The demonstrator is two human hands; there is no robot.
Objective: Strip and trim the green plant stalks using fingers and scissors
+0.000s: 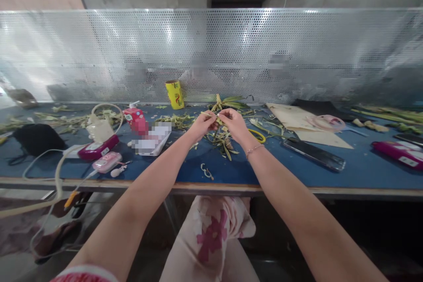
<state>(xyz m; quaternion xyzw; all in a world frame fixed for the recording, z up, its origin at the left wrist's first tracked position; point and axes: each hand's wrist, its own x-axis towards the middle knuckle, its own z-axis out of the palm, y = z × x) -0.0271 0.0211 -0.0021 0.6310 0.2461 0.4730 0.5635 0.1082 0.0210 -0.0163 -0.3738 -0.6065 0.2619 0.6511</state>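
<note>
My left hand (201, 127) and my right hand (235, 125) meet over the blue table, fingers closed in a pinch. Between them is a small pale yellow-green plant stem (207, 115), partly covered by the fingertips. Just below the hands lies a loose heap of green and yellowish plant scraps (226, 144). Behind them rests a bunch of long green leaves with pale stalks (233, 102). A yellow ring (258, 135) lies close to my right wrist. Nearer the table's front edge is a small curled pale scrap (206, 171).
A perforated metal screen (211, 39) runs along the table's back. To the left stand a yellow roll (175, 95), a pink carton (135, 119), a white phone (153, 139) and corded devices. On the right lie a dark phone (313, 154), cardboard (287, 116) and a magenta case (398, 154).
</note>
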